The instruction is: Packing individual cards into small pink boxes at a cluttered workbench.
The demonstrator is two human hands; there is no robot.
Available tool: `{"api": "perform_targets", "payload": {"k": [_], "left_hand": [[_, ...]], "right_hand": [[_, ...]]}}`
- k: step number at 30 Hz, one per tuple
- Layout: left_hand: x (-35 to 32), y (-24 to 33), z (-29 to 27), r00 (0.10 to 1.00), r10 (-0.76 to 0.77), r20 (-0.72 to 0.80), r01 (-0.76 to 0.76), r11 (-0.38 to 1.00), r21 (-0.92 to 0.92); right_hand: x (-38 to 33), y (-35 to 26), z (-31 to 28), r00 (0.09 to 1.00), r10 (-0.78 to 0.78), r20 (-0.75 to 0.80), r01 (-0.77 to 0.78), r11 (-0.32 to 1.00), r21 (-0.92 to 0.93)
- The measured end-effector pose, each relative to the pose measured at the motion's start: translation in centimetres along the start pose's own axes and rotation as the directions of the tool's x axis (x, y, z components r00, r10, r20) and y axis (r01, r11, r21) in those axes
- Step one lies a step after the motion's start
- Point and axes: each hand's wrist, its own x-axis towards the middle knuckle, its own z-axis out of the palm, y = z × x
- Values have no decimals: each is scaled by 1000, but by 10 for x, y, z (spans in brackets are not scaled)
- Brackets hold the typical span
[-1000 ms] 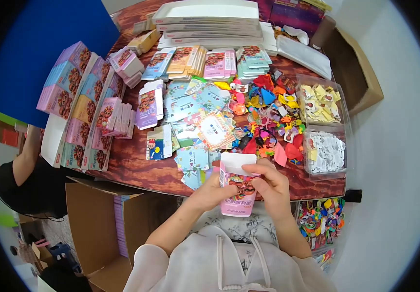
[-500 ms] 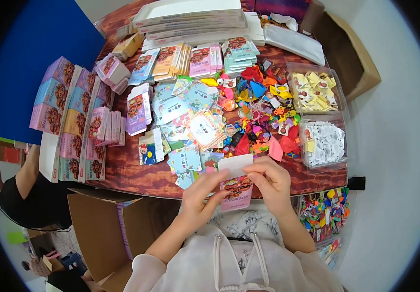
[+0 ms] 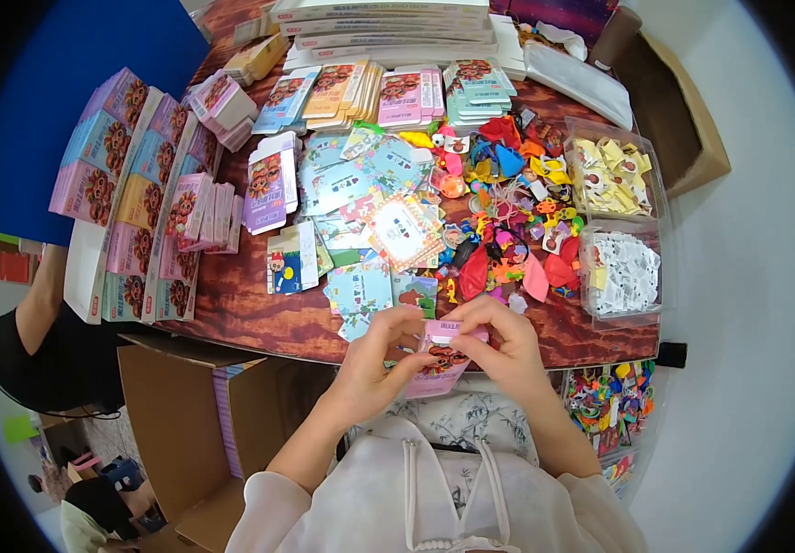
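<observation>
At the table's near edge, both my hands hold a small pink printed carton. My left hand grips its left side, with the thumb across the printed front. My right hand pinches the carton's top end, thumb and fingers at the flap. Part of the top is hidden by the fingers. Just beyond the hands lie loose printed cards in light blue and other colours. A heap of small bright toys and balloons spreads to the right of them.
Flat cartons are stacked at the back, before white trays. Filled display trays stand at left. Clear bins hold yellow pieces and white pieces. Cardboard boxes stand below left and at far right. Another person's arm shows at left.
The white flap that stood up from the carton is now folded down, and a pink top edge shows. My right fingers have closed in on the top. The view has shifted slightly.
</observation>
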Motion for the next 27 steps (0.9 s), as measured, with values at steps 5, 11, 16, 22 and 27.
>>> {"api": "perform_targets", "payload": {"k": [5, 11, 16, 22, 27], "left_hand": [[2, 10, -4, 993, -82, 80, 79, 996, 36], [3, 0, -3, 997, -46, 56, 50, 996, -76], [8, 5, -1, 999, -16, 43, 16, 1000, -6], [14, -3, -5, 990, 72, 125, -92, 982, 162], [23, -12, -11, 993, -89, 74, 110, 926, -360]], "right_hand": [[1, -7, 1, 960, 253, -119, -251, 967, 29], [7, -8, -13, 997, 73, 0, -72, 991, -114], [-5, -5, -19, 993, -76, 91, 96, 966, -241], [-7, -4, -16, 991, -104, 81, 124, 945, -303], [2, 15, -13, 889, 424, -170, -272, 789, 551]]}}
